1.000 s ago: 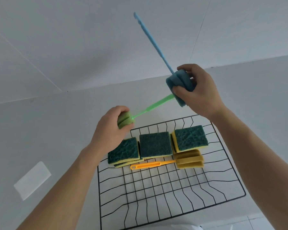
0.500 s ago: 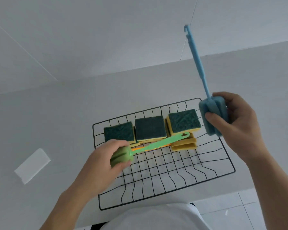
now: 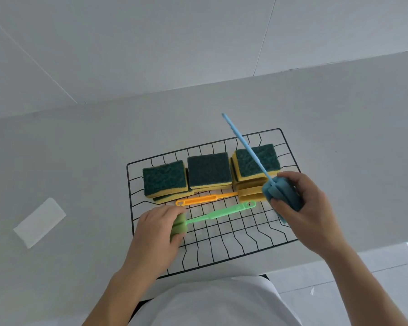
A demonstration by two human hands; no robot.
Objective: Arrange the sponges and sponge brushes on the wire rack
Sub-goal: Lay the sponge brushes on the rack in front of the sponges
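- Left hand (image 3: 158, 229) closed around the foam head of a green sponge brush (image 3: 212, 216) lying across the black wire rack (image 3: 222, 245).
- Right hand (image 3: 302, 208) grips a blue sponge brush (image 3: 252, 154), handle angled up over the rack.
- Orange sponge brush (image 3: 205, 200) and three stacks of green-and-yellow scouring sponges (image 3: 209, 171) along the rack's far edge.

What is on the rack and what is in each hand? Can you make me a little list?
rack: black wire rack on a pale counter
sponges: green-topped yellow sponges in a row at the back
orange brush: orange sponge brush lying in front of them
left hand: left hand holds green sponge brush low over the rack
right hand: right hand holds blue sponge brush, handle tilted up
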